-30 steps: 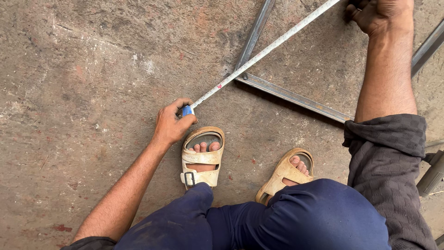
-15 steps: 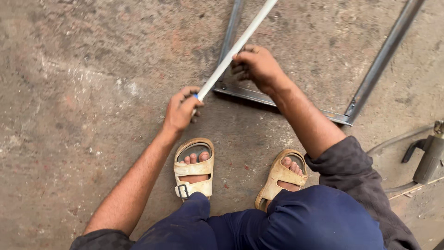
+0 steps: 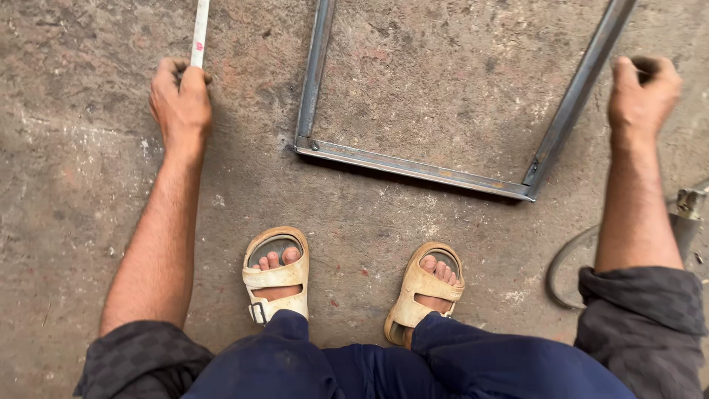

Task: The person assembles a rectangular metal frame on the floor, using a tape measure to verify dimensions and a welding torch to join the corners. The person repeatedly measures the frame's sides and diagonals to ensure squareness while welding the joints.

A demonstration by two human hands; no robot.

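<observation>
A welded grey metal frame [image 3: 413,166] lies flat on the concrete floor in front of my sandalled feet. My left hand [image 3: 179,100] is to the left of the frame, fingers closed around the near end of a white tape measure blade [image 3: 199,33] that runs up out of view. My right hand [image 3: 641,92] is on the far right, just outside the frame's right bar, its fingers curled into a fist; what it grips, if anything, is hidden.
A curved dark cable [image 3: 565,266] and a grey metal tool part [image 3: 687,203] lie at the right edge near my right sleeve. Rough concrete floor [image 3: 74,185] spreads around the frame.
My left hand has moved leftward with the tape end, away from the frame corner. My right hand has left the tape at the corner and swung out to the frame's right side.
</observation>
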